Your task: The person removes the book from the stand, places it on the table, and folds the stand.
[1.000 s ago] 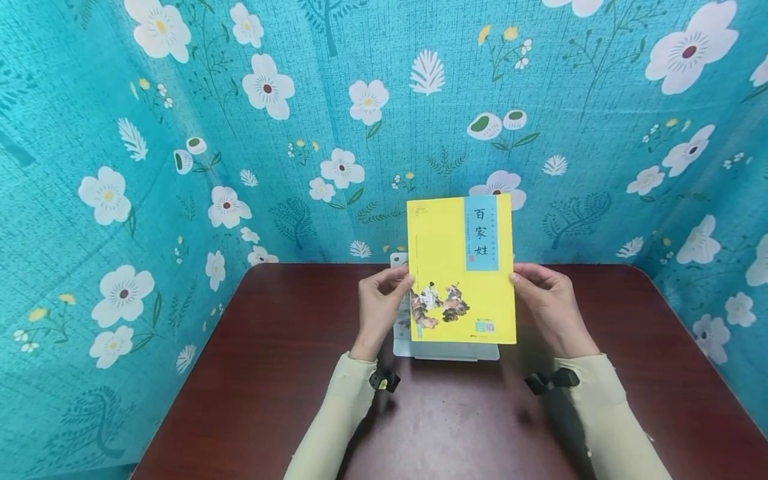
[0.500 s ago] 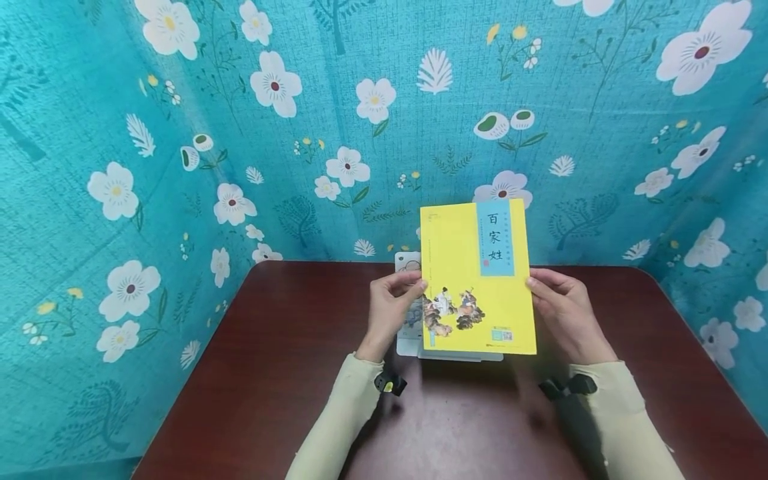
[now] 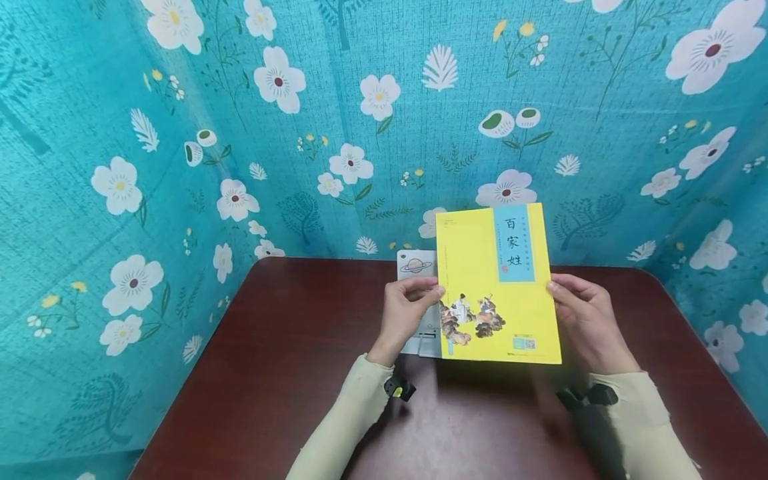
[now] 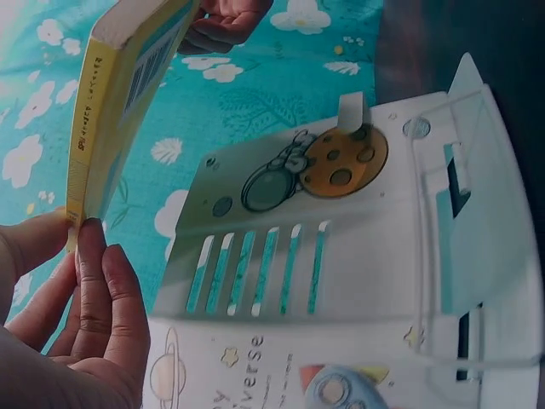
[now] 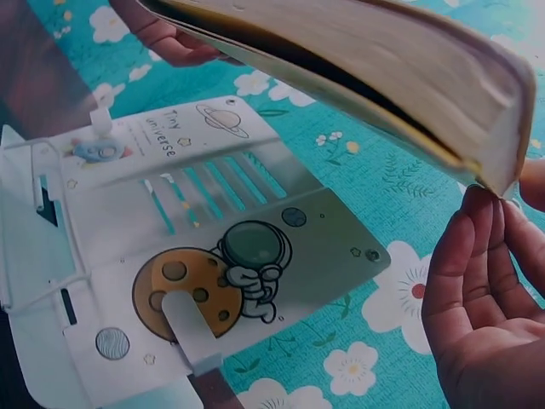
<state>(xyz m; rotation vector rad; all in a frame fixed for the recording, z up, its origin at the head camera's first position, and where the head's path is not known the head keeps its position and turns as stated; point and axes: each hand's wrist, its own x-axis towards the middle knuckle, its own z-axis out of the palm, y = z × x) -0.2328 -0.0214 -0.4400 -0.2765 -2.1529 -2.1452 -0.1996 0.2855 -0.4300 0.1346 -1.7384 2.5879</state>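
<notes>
A yellow book (image 3: 474,267) with a blue title panel is held up in the air, its front cover toward the head camera. My left hand (image 3: 411,317) pinches its left edge between thumb and fingers. At the right edge, my right hand (image 3: 591,323) pinches it in the same way. Behind the book stands a white book stand (image 3: 417,263), mostly hidden in the head view. The wrist views show its slotted back panel (image 4: 366,264) with an astronaut, a planet and "universe" lettering. The book's spine (image 4: 89,128) shows in the left wrist view, its page block (image 5: 383,68) in the right.
The stand has a white clip (image 5: 192,332) on its front and a ledge (image 4: 490,247) along its bottom. It rests on a dark red-brown table (image 3: 300,333). A teal flowered cloth (image 3: 336,87) hangs behind and at both sides of the table.
Both hands have carried the book to the right and slightly down in the head view, tilting it a little. More of the stand's left side now shows. The head view has shifted slightly.
</notes>
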